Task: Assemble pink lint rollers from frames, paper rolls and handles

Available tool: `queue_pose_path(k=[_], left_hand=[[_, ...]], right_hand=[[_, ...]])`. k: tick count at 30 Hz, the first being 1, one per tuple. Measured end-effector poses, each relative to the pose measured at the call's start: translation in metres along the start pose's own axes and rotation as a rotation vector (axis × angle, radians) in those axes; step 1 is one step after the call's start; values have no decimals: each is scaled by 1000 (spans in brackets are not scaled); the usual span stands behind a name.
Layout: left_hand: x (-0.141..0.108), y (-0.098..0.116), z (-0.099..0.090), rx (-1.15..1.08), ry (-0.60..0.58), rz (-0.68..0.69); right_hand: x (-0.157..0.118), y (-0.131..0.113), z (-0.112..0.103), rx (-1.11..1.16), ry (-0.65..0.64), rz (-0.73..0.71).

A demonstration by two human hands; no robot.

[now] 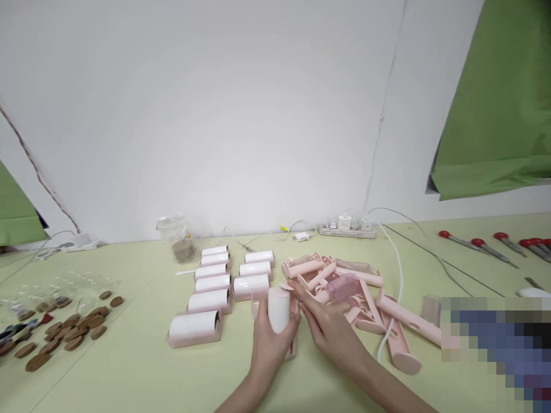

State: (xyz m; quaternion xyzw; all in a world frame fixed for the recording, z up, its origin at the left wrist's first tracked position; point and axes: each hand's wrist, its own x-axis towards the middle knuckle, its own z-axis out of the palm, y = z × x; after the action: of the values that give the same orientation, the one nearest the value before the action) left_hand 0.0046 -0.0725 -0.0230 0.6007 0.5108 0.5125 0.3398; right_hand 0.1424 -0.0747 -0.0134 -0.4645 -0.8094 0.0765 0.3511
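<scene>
My left hand (269, 344) is closed around a white roll (279, 310), which stands upright near the table's front middle. A pale pink holder shows beside and under the roll, partly hidden by my fingers. My right hand (321, 321) reaches in from the right, its fingers together at a small pink part (285, 287) by the top of the roll. To the left lie two columns of white rolls in pink holders (195, 327). Just right of my right hand is a heap of pink holder parts (365, 304), with some translucent pink covers (342, 287) among them.
Brown discs (75, 331) and clear plastic lie at the left. A plastic bag (183, 246) and a power strip (348, 232) are near the wall. Red-handled tools (484, 246) lie at the right. A white cable (400, 275) crosses the pink parts.
</scene>
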Motion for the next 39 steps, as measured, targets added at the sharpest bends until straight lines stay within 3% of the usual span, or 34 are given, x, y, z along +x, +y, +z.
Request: queue_pose_path(k=[7, 11, 16, 19, 23, 26, 31, 34, 39], left_hand=[[32, 22, 44, -14, 102, 89], [58, 30, 72, 38, 43, 140], [80, 35, 81, 50, 52, 141], [82, 36, 69, 62, 74, 140], [68, 31, 35, 113, 112, 131], [49, 20, 2, 238, 81, 129], [23, -2, -43, 456, 30, 169], [17, -11, -54, 574, 17, 227], [17, -18, -56, 647, -44, 312]], right_hand=[[13, 23, -23, -27, 119, 219], [21, 47, -38, -96, 148, 407], [22, 69, -42, -191, 136, 604], [20, 73, -44, -207, 139, 640], [20, 58, -52, -208, 151, 593], [24, 31, -50, -101, 98, 408], [30, -13, -26, 40, -75, 49], [29, -19, -13, 29, -77, -38], [21, -10, -7, 16, -44, -7]])
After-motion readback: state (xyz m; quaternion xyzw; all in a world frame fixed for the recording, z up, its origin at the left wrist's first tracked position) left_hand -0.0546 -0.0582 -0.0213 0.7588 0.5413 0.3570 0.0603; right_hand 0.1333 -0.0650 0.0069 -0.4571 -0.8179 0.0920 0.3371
